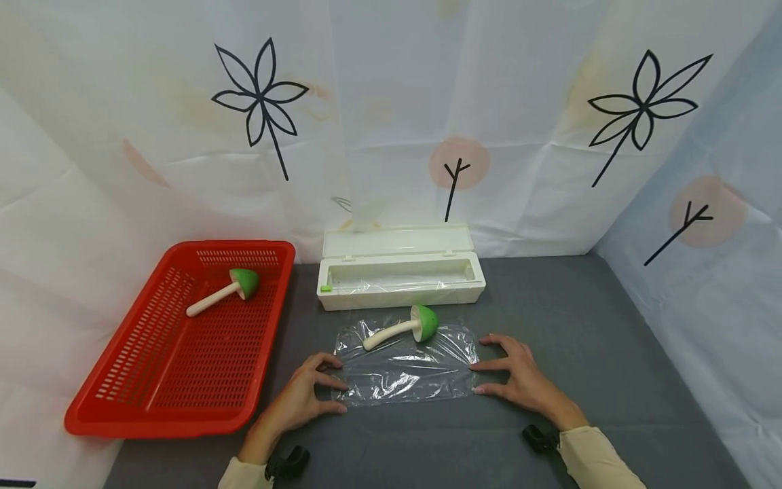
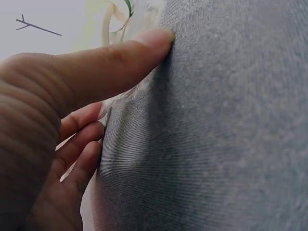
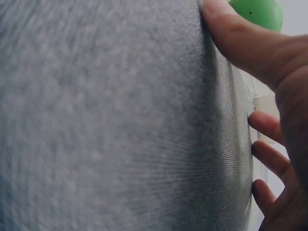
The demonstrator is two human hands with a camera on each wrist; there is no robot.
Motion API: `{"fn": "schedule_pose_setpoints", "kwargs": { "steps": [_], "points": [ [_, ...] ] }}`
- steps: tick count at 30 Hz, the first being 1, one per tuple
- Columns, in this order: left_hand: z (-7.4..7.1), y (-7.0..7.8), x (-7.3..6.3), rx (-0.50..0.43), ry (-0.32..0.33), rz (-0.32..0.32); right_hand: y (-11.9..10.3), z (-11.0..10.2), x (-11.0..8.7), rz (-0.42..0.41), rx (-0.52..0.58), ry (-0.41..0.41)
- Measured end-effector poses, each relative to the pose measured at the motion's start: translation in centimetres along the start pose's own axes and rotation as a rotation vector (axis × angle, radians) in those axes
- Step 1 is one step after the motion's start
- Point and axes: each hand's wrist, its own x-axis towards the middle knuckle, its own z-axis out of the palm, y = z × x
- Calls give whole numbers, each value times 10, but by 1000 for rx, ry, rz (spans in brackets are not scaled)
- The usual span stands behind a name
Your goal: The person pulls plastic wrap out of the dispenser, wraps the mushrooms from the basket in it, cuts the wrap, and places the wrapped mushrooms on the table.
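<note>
A sheet of clear cling film [image 1: 391,390] lies spread on the grey table. Across its far part rests a toy mushroom [image 1: 425,323] with a green cap and white stem, the cap pointing right. My left hand [image 1: 301,395] touches the film's left edge with fingers spread. At the right edge, the fingertips of my right hand [image 1: 522,379] rest on or beside the film. In the left wrist view the thumb [image 2: 115,67] presses at the film's edge. The right wrist view shows the right thumb [image 3: 240,36] on the cloth, the green cap behind it.
A white cling film dispenser [image 1: 400,299] with its lid raised stands behind the film. To the left is a red basket [image 1: 259,380] holding another green-capped toy mushroom [image 1: 244,282]. Printed white cloth [image 1: 391,102] hangs behind and along both sides of the table.
</note>
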Motion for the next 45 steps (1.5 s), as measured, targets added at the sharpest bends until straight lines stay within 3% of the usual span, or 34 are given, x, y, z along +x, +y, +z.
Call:
{"fn": "schedule_pose_setpoints", "kwargs": {
  "steps": [11,18,21,25,31,35,41,45],
  "points": [
    [-1,4,3,40,47,4,-1,4,3,-30,-16,91],
    [-8,14,10,-19,154,15,-9,0,8,59,21,102],
    [-12,18,16,-45,187,12,-13,-2,14,67,22,127],
    [-16,23,27,-74,252,2,-15,-5,26,7,71,203],
    [-23,31,50,-90,349,-95,-18,-14,46,-30,128,295],
    [-26,34,68,-80,393,-126,-20,-18,57,39,175,309],
    [-32,34,93,-52,537,-118,-18,-21,73,165,185,361],
    [-36,32,107,-31,589,-181,-15,-23,84,300,238,375]
  ]
}}
